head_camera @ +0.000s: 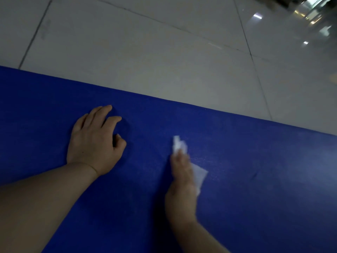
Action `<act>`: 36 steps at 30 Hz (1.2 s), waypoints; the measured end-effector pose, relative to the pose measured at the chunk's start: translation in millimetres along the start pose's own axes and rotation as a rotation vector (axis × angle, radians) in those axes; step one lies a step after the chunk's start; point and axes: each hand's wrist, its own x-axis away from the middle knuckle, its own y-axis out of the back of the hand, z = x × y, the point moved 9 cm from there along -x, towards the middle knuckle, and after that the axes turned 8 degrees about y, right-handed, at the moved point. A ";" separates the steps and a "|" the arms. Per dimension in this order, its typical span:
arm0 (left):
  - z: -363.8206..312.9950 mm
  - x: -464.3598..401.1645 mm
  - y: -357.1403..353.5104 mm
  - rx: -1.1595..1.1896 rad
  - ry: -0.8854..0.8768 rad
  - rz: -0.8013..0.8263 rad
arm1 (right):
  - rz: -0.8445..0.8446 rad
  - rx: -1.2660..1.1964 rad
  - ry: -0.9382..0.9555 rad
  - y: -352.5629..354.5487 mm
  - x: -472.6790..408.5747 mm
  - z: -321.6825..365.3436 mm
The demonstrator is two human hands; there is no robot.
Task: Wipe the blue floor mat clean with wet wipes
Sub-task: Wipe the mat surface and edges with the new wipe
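An indoor room with a polished tile floor; we cannot tell which kind.

We see large pale glossy tiles [164,52] with thin dark grout lines, and at the far right corner they mirror bright lights [310,17]. A blue floor mat [255,179] lies flat on them. We find no legible furniture; the dark shapes at top right are blurred.

No legible text or markings anywhere.
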 end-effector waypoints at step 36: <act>-29.4 158.9 -10.1 -0.097 -0.059 0.053 | 0.190 -0.154 0.095 8.2 11.4 -18.4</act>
